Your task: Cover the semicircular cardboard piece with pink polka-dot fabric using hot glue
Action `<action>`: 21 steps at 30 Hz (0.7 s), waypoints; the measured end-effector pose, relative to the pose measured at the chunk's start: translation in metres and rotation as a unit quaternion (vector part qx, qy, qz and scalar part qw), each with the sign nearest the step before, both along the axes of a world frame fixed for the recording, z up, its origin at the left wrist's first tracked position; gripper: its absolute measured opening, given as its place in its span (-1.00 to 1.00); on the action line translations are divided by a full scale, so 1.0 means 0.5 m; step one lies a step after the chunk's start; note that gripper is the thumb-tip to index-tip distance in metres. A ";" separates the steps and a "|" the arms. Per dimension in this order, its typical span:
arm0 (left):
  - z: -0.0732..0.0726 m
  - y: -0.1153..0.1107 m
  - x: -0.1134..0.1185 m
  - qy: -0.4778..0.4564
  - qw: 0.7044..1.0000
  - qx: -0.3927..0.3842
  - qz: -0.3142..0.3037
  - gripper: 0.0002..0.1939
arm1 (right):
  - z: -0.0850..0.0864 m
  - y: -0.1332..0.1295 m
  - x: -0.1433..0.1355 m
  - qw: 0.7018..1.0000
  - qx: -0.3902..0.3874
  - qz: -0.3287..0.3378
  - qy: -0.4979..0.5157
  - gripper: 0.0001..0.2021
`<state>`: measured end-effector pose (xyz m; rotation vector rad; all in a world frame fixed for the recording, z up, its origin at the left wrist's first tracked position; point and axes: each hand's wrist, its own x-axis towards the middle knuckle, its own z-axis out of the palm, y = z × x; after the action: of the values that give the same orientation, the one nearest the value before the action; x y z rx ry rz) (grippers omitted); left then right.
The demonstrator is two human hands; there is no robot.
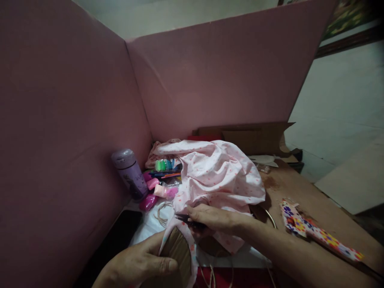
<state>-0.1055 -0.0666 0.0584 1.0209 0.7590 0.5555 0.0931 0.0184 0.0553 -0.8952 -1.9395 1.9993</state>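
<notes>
Cardboard disc (pixel 177 256), rimmed with pink-spotted cloth (pixel 222 172), brown face bare; covering looks partial, bulk of cloth heaped loose beyond disc. Left hand (pixel 135 260) grips disc from its left, thumb flat across face. Right hand (pixel 207 216), arm angled in from right, closed around dark scissors-like tool (pixel 183 218) just beyond disc.

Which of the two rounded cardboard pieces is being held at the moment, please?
The nearer cardboard piece, gripped by the left hand, with spotted cloth along its edge; the other cardboard piece is to its right, partly covered by cloth.
</notes>
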 end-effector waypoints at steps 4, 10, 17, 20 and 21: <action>-0.006 0.003 -0.005 0.015 1.000 -0.007 -0.005 -0.52 | -0.005 0.001 -0.002 0.999 0.007 -0.010 0.038 -0.40; -0.003 0.007 -0.006 0.026 1.000 0.004 -0.012 -0.54 | 0.000 0.004 0.010 0.995 0.079 -0.005 0.065 -0.45; -0.009 0.013 -0.007 0.042 0.998 0.033 -0.026 -0.58 | 0.005 0.000 0.010 0.991 0.113 0.027 0.071 -0.48; -0.015 0.016 -0.010 0.038 0.998 0.035 -0.030 -0.59 | 0.016 -0.004 0.011 0.981 0.187 0.019 0.040 -0.50; -0.015 0.017 -0.010 0.033 0.998 0.033 -0.030 -0.58 | 0.021 -0.005 0.012 0.977 0.212 0.019 0.026 -0.50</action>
<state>-0.1106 -0.0581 0.0506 1.1246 0.7700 0.4990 0.0991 0.0160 0.0657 -0.6930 -2.2409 1.5137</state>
